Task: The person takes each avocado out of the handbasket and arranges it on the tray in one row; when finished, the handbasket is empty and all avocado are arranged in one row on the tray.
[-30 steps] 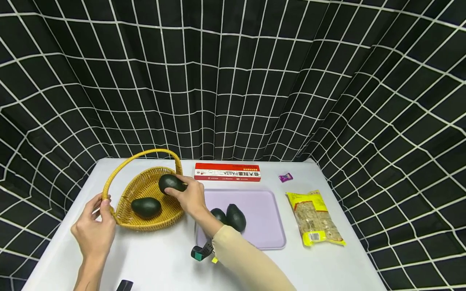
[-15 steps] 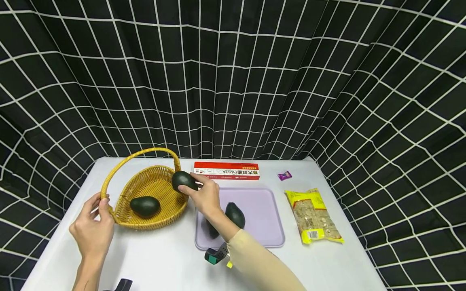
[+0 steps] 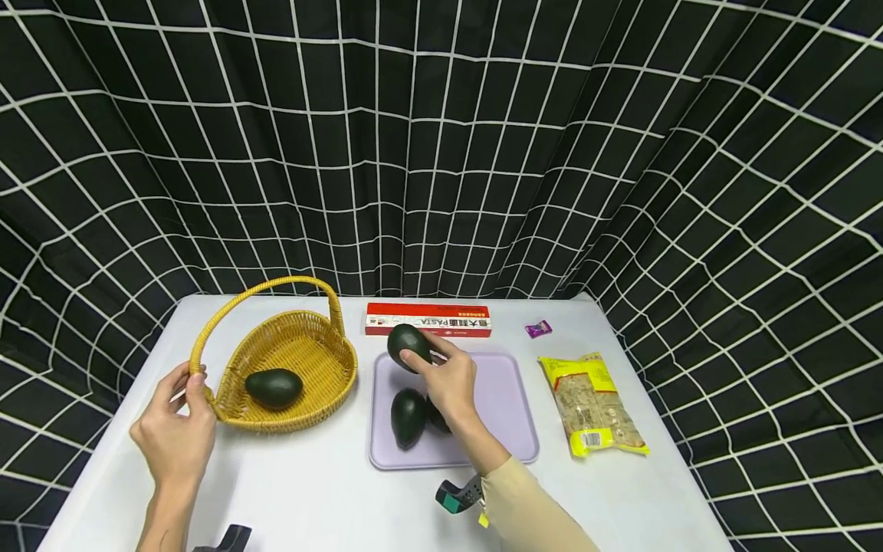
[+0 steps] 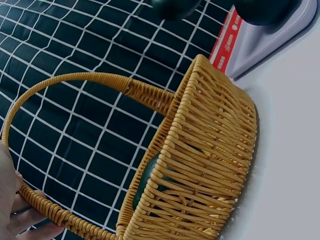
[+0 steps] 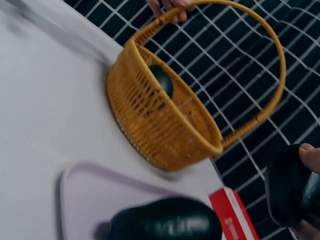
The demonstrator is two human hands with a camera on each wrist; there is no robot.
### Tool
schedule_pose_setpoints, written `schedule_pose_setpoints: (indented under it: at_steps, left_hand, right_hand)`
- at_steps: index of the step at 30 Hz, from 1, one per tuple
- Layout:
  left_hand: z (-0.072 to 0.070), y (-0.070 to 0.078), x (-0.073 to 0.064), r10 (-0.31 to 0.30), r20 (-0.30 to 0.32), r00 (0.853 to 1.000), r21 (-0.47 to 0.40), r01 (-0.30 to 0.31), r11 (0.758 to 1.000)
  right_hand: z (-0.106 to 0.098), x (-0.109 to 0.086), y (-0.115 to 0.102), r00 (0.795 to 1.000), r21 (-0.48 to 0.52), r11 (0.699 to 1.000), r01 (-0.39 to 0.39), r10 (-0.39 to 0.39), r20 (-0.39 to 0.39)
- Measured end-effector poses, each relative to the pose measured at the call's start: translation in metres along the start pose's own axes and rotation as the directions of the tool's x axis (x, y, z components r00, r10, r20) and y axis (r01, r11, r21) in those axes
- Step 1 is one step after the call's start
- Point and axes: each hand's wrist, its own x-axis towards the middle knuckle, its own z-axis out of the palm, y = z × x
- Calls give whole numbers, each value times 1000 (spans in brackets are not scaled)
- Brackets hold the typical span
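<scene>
Green avocado (image 3: 405, 343) in curled right hand (image 3: 449, 376)

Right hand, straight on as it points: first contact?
Likely the box, beyond the avocado in the right hand; height is unclear, so it may pass over to the curtain.

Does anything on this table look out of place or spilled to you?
Nothing looks spilled or damaged. The small purple packet perhaps stands out a little, lying slightly askew and by itself beyond the yellow bag. The basket stands upright, one avocado inside, its handle in the left hand.
</scene>
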Motion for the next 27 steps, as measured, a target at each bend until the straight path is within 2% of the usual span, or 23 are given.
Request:
schedule_pose_setpoints:
  at_steps: [5,10,15,27]
  left_hand:
    - [1,0,0,2,5,1000,-1,-2,1000]
    - [0,0,0,-4,9,1000,4,4,1000]
    - [0,0,0,-2,9,1000,11,1,1000]
    - [1,1,-1,0,7,1000,4,0,1000]
  right_hand:
    - [-23,-2,17,997,7,1000,-21,22,-68]
    - [-45,-8,28,992,38,996,-74,78,-96]
    - [-61,-12,40,984,13,993,-116,117,-133]
    - [-77,-26,62,958,-18,976,-217,210,-193]
